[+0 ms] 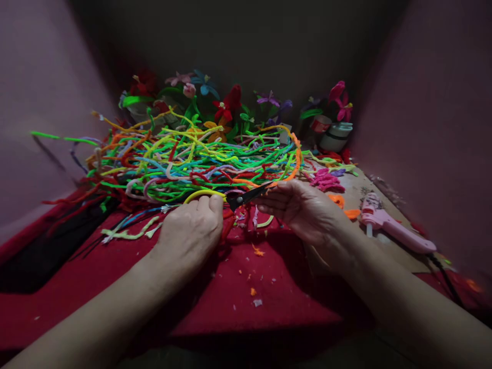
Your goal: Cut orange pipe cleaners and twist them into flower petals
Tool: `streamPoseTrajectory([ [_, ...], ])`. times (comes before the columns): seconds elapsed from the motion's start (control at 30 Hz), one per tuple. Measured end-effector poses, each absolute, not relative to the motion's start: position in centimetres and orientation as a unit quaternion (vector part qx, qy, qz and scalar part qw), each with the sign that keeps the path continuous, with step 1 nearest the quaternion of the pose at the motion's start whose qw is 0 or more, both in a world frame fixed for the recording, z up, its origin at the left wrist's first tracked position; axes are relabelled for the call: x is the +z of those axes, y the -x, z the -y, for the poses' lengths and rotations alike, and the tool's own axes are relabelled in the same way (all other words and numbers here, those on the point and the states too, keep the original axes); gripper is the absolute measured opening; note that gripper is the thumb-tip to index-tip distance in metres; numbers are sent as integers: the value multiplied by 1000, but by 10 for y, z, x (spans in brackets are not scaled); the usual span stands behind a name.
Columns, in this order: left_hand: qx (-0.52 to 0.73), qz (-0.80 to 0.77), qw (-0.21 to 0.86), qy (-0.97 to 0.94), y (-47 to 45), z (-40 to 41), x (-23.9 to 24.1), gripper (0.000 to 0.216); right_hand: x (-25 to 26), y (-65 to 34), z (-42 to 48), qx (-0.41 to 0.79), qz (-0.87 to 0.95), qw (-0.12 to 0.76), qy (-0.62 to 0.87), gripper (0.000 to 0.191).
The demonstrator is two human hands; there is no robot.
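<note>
My left hand (192, 225) is closed around the yellow handle of a pair of scissors (246, 197). The dark blades point right, their tips close to my right fingertips. An orange pipe cleaner (297, 154) curves up and back from my right hand (307, 210), which pinches it between thumb and forefinger by the blade tips. Its other fingers are stretched out side by side. Behind both hands lies a large tangled heap of coloured pipe cleaners (215, 154). Orange scraps (258, 251) and other bits of fluff are scattered below the scissors.
A pink glue gun (400, 230) with its cord lies on a board (384, 205) at the right. Pipe-cleaner flowers (226, 107) stand at the back, beside a pale jar (336, 136). Red cloth (230, 302) covers the table. A dark flat item (46, 256) lies at the left.
</note>
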State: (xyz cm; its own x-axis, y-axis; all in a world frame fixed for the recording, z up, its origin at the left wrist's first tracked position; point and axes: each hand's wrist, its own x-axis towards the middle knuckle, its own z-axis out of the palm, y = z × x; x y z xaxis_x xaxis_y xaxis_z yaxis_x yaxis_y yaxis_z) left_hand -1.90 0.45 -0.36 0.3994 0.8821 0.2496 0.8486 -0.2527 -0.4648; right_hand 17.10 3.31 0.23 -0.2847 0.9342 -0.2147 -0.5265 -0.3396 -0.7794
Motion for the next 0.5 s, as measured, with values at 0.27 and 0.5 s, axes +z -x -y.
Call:
streamPoseTrajectory([
  [0.27, 38, 548, 275, 789, 20, -3, -3, 23, 4, -168, -31, 725, 299, 510, 352, 26],
  [0.5, 47, 552, 272, 787, 18, -2, -1, 21, 3, -168, -31, 724, 313, 502, 355, 23],
])
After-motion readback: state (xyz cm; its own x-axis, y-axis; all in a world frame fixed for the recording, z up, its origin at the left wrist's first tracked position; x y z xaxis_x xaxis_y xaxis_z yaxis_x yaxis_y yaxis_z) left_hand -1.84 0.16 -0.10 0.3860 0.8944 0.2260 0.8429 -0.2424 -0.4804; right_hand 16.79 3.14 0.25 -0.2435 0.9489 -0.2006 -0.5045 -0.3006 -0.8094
